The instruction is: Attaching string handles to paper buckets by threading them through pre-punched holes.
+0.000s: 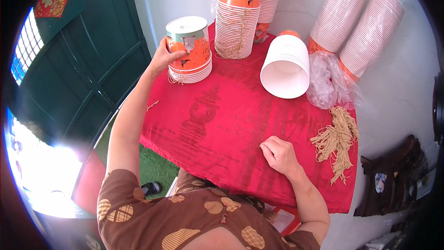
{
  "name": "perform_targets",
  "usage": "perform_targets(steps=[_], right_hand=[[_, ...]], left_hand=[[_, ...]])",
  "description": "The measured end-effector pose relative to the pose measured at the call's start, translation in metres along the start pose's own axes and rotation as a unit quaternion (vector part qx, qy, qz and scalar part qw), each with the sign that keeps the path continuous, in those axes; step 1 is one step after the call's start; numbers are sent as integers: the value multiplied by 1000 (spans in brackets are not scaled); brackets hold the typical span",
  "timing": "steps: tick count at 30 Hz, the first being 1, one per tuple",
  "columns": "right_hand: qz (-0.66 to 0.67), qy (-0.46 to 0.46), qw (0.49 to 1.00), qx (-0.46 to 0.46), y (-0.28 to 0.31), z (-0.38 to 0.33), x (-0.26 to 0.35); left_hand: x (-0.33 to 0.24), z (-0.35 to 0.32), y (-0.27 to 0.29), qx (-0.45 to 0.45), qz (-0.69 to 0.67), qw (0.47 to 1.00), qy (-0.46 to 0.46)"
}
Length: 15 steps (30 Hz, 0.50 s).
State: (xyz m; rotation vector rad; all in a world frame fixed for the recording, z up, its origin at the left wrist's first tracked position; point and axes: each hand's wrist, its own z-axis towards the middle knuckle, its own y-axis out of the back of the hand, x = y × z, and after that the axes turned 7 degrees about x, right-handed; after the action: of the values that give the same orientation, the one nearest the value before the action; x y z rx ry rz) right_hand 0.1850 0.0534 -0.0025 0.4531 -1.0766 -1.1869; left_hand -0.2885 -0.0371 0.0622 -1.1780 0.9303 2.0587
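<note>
Head view: left hand (163, 56) wraps the side of an orange paper cup (189, 41) topping a short upside-down stack (190, 70) at the far left of the red table (222, 129). Cup axis upright, base up, mouth down. Right hand (279, 155) is loosely fisted and empty, well apart (string bundle (336, 141) nearer it).
</note>
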Motion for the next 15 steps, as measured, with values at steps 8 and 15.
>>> perform_targets(steps=[8,15], right_hand=[[1,1,1000,-1,1,1,1],[3,0,1000,0,0,1,0]], left_hand=[[0,-1,-2,-3,-2,1000,-10],[-1,-3,-3,-6,4,1000,-4]])
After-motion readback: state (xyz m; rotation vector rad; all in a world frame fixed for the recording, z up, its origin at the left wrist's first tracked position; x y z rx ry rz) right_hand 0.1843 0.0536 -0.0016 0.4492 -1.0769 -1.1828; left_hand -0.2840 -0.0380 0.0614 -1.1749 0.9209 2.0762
